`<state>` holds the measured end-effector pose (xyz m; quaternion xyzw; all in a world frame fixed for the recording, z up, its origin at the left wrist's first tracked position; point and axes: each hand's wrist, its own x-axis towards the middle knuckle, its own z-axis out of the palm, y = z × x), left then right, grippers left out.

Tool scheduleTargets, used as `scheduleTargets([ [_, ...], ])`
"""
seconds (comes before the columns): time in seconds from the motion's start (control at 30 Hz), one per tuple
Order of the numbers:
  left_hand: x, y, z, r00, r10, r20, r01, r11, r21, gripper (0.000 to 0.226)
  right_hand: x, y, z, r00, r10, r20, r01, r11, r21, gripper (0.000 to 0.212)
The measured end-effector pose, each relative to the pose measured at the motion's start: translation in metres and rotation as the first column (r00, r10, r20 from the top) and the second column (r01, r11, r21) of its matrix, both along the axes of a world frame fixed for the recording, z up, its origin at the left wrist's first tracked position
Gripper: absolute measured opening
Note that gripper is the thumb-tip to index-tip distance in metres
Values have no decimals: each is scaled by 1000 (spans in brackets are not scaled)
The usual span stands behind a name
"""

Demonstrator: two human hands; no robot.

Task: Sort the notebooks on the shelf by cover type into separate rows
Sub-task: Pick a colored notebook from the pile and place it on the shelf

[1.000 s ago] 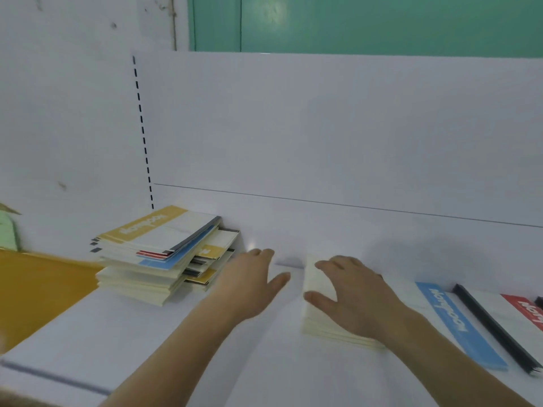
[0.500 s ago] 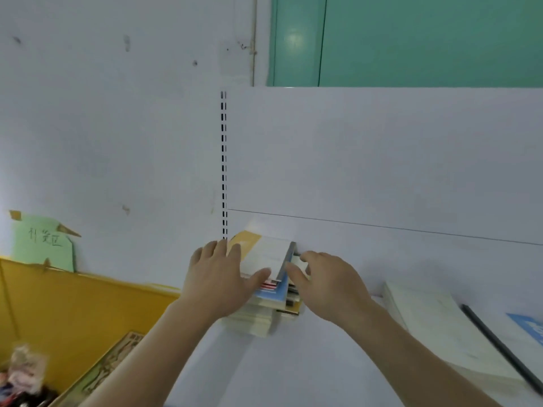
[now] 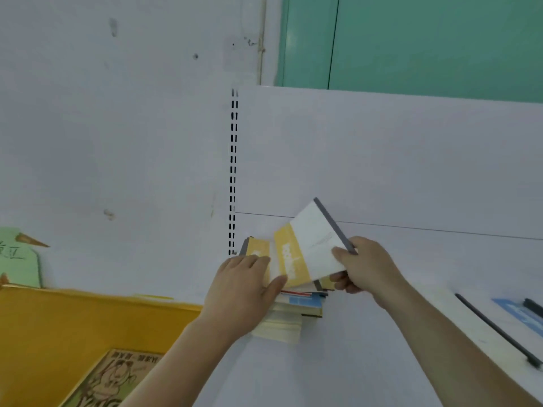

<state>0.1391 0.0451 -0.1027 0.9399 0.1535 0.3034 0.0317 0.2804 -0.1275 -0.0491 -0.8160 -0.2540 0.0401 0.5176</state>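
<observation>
The right hand pinches a yellow-banded notebook by its right edge near the grey spine, thumb on the cover and fingers curled beneath, holding it tilted above the pile. The left hand lies flat with straight fingers on the stack of notebooks, its thumb touching the lifted notebook's near edge. The stack sits on the white shelf, at its far left end against the back panel, just beside the slotted upright. Another yellow cover shows on top of the stack, with blue and red edges below. At the right, well apart, lie a blue-covered notebook and a dark spine. Left of the shelf are a yellow surface, a green label and a printed picture.
</observation>
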Motion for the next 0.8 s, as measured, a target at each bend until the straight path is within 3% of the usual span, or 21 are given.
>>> scheduleTargets([
  [0.07,-1,-6,12,994,36,105,-17,984,-180,63,-9,-8,10,998,-29,48,20,984,178,9],
  [0.13,-1,-15,27,970,47,237,65,893,-445,55,-24,-10,16,999,-7,44,-6,955,297,8],
  [0.2,1,-21,43,937,33,347,243,652,-718,51,-40,-7,16,999,41,33,-50,937,345,9],
  [0.27,2,-26,52,897,33,440,412,296,-862,38,-50,-2,11,997,78,4,-74,924,376,12],
  [0.3,3,-24,52,881,66,469,450,193,-872,30,-54,-1,8,996,92,-14,-79,917,391,16],
  [0.37,4,-19,48,869,132,477,457,156,-876,19,-57,-1,5,991,127,-35,-102,910,403,23],
  [0.4,4,-16,45,871,140,471,448,171,-878,16,-58,-1,4,989,142,-37,-116,913,390,24],
  [0.47,3,-11,42,880,142,453,401,288,-870,15,-58,-3,5,988,153,-5,-141,926,350,23],
  [0.6,-1,-3,51,853,233,467,176,714,-677,58,-51,-7,15,985,147,93,-168,941,293,22],
  [0.67,-3,2,58,829,187,528,49,915,-401,65,-49,-6,20,982,167,93,-187,940,285,22],
  [0.7,-4,3,63,833,100,544,35,972,-232,63,-49,-5,21,978,186,95,-206,938,278,21],
  [0.73,-3,4,69,858,-6,514,42,997,-59,62,-48,-4,23,971,211,117,-234,939,253,21],
  [0.8,-1,6,83,949,-136,284,67,968,241,64,-46,-3,28,936,279,214,-313,938,147,21],
])
